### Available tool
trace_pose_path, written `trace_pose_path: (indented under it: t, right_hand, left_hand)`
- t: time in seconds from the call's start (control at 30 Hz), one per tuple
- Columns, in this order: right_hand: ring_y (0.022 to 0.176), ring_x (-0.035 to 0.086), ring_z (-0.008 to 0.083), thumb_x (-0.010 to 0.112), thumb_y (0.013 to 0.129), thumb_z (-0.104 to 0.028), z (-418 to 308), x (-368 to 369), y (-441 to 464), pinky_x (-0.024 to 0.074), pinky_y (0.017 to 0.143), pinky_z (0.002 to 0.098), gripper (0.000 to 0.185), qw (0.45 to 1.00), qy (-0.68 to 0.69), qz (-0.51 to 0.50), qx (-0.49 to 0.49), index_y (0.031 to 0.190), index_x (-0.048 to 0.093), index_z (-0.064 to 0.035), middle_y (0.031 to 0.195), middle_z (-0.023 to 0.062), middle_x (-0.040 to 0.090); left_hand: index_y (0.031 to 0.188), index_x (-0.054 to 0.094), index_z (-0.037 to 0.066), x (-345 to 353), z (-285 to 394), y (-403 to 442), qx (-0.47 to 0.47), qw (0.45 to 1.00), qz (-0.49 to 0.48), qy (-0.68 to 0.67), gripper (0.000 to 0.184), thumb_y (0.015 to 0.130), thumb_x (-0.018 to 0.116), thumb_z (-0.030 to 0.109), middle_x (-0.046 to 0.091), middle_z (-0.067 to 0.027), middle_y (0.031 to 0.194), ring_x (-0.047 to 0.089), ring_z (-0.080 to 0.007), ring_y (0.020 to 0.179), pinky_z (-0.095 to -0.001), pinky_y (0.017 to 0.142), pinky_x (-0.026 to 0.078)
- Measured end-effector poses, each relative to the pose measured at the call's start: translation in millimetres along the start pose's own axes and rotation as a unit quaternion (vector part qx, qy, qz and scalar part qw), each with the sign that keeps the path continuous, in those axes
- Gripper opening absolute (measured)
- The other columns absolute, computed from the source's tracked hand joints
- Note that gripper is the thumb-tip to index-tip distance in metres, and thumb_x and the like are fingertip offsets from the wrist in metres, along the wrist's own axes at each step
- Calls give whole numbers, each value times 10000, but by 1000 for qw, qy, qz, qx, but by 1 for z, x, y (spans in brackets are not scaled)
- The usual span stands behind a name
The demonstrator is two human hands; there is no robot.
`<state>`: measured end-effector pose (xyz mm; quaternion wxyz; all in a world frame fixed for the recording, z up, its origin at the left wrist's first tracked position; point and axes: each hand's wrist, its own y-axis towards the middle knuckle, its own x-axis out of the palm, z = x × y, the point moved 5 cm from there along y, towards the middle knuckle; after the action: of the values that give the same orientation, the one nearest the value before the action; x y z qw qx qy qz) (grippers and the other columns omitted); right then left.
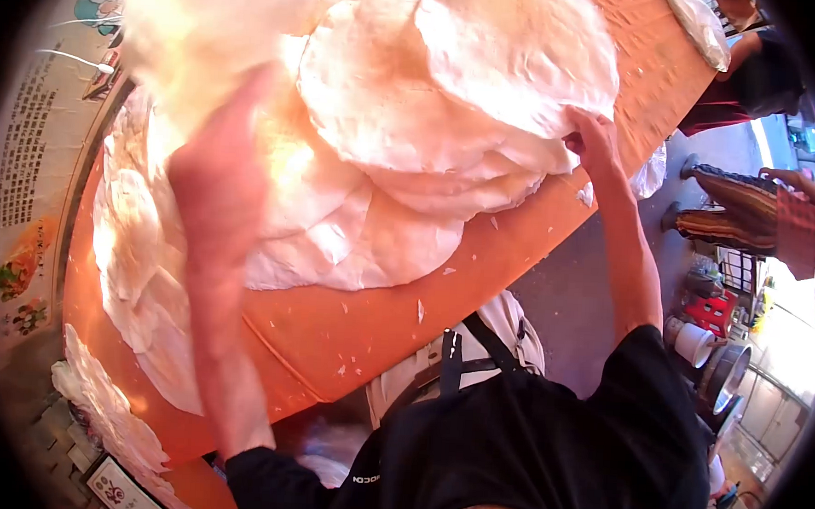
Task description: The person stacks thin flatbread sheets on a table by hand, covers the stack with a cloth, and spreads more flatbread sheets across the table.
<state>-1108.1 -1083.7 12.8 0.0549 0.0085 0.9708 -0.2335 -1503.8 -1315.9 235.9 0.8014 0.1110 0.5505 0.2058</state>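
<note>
Thin, pale round flatbreads (369, 105) lie in overlapping layers on an orange table. My right hand (594, 140) is closed in a pinch on the edge of the top flatbread (520, 48), at the right side of the pile. Farther left, my left hand (224, 153) is over the pile and smeared by motion, so its fingers cannot be made out. Just beyond it, a blurred pale sheet (208, 14) appears at the upper left; whether my left hand touches it is unclear.
The orange table (376, 336) carries small white scraps, with more flatbreads (134, 277) along its left side. A printed wall panel (26, 142) borders that side. At right are a person's plaid sleeve (798, 229), a white bucket (693, 343) and metal pots (725, 377).
</note>
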Motion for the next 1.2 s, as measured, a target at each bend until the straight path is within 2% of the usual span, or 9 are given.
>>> trace_pose_path:
  t: [0.1, 0.23, 0.4, 0.77, 0.87, 1.0, 1.03, 1.13, 1.2]
  right_hand:
    - [485, 566, 166, 747, 872, -276, 11, -7, -4, 457, 435, 266, 297, 1000, 11, -8, 25, 896, 627, -5, 678, 85, 607]
    - [426, 473, 144, 637, 912, -546, 30, -18, -38, 317, 374, 249, 567, 993, 53, -64, 89, 1072, 490, -22, 564, 24, 473]
    - [459, 526, 87, 581, 999, -348, 42, 42, -150, 384, 403, 210, 329, 980, -56, -182, 62, 836, 612, -64, 593, 7, 535]
    - [941, 637, 225, 718, 889, -336, 33, 400, -186, 530, 844, 345, 547, 909, 5, -415, 41, 1215, 552, 70, 1083, 144, 618]
    - [814, 629, 258, 763, 841, -344, 43, 459, -165, 544, 676, 320, 501, 915, 61, -366, 158, 1110, 606, 48, 978, 138, 597]
    - [525, 576, 167, 649, 883, -343, 75, 515, -141, 471, 514, 323, 318, 890, -85, -447, -9, 801, 686, -38, 643, 76, 586]
    - [523, 555, 172, 640, 846, -284, 79, 538, -137, 447, 520, 366, 260, 787, -141, -469, -374, 693, 654, -74, 585, 81, 524]
    - [507, 355, 254, 608, 751, -149, -35, 497, -200, 331, 504, 416, 265, 760, -12, -399, -513, 544, 477, -48, 566, 155, 332]
    - [490, 460, 149, 619, 779, -166, -94, 462, -208, 413, 510, 366, 242, 891, -108, -301, -324, 600, 593, -6, 549, 159, 436]
  left_hand:
    - [1229, 656, 109, 121, 62, 11, 100, 992, -50, 65, 481, 787, 495, 8, 686, -120, 886, 668, -315, 740, -385, 615, 555]
    - [1289, 602, 87, 210, 97, -48, 110, 976, -186, -24, 482, 830, 678, 214, 621, -192, 1161, 604, -361, 1078, -477, 880, 524]
    - [1275, 591, 38, 152, 40, -98, 42, 990, -73, -111, 506, 830, 717, 241, 590, -216, 1232, 566, -399, 1173, -469, 985, 483]
    - [1342, 492, -25, 71, -202, -221, -262, 949, -54, 167, 621, 800, 713, 179, 520, -243, 1285, 512, -424, 1197, -485, 1011, 433]
    - [1313, 502, -33, 66, -212, -228, -228, 954, -74, 182, 577, 786, 673, 129, 522, -230, 1242, 521, -417, 1163, -485, 981, 441]
    - [1291, 516, -29, 62, -216, -235, -215, 949, -93, 212, 552, 765, 621, 103, 533, -211, 1223, 553, -397, 1083, -466, 923, 473]
    - [1276, 526, -31, 68, -222, -241, -199, 946, -84, 242, 549, 757, 629, 117, 546, -194, 1191, 580, -382, 1012, -448, 875, 496]
    - [1109, 668, -1, 30, -218, -224, -111, 982, 93, 124, 285, 879, 503, -33, 678, -202, 993, 662, -394, 893, -439, 804, 564]
    - [1136, 663, -18, 6, -231, -236, -145, 975, 93, 141, 270, 902, 528, -12, 690, -214, 1060, 671, -388, 980, -418, 873, 556]
